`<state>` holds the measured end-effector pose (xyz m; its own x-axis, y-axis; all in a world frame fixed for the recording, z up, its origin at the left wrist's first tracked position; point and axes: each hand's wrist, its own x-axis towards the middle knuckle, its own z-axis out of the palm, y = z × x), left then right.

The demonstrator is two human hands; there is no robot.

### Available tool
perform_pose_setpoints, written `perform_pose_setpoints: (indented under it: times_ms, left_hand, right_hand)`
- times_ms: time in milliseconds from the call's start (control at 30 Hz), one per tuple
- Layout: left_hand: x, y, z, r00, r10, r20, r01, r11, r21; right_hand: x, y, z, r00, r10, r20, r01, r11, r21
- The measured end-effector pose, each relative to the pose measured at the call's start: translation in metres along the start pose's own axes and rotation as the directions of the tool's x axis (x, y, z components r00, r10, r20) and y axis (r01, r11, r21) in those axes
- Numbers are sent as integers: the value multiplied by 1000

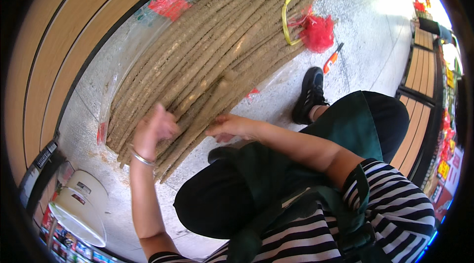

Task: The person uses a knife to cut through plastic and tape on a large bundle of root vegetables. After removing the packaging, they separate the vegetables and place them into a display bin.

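Observation:
A large pile of long, brown, hairy roots, like Chinese yams (200,52), lies on clear plastic sheeting on the floor. My left hand (157,124), blurred, with a metal bangle at its wrist, is over the near-left part of the pile; whether it touches a root cannot be told. At the pile's near-right edge, my right hand (227,126) has its fingers bent against or just beside a root; its grip is unclear. A yellow strap (285,20) and a bunched red mesh net (317,33) lie at the far right end of the roots.
An orange-handled tool (332,59) lies on the floor beyond my shoe (311,92). Wooden display panels (55,41) border the left side. White buckets or bins (79,203) stand at the lower left. Slatted wooden stands (418,78) and stocked shelves are at the right.

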<state>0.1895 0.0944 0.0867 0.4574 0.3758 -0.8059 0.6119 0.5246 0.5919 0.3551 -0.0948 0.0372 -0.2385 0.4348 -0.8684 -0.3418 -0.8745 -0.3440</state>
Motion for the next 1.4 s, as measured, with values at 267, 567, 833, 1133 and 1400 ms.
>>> perform_pose_setpoints:
  times_ms: [267, 567, 833, 1133, 1400]
  left_hand:
    - [98, 23, -48, 991, 113, -71, 31, 319, 947]
    - [107, 0, -40, 989, 130, -75, -74, 856, 512]
    - [98, -15, -39, 978, 206, 25, -155, 645, 749]
    - [102, 10, -28, 990, -140, -7, 118, 803, 584]
    - [109, 4, -35, 995, 19, 95, -82, 696, 714]
  right_hand:
    - [42, 10, 39, 969, -239, -66, 231, 771, 594]
    - [70, -4, 57, 966, -225, -128, 236, 558, 796]
    - [54, -17, 35, 926, -369, 79, 161, 577, 801]
    - [76, -4, 28, 900, -400, 173, 86, 554, 828]
    - [52, -24, 18, 897, -420, 136, 176, 622, 763]
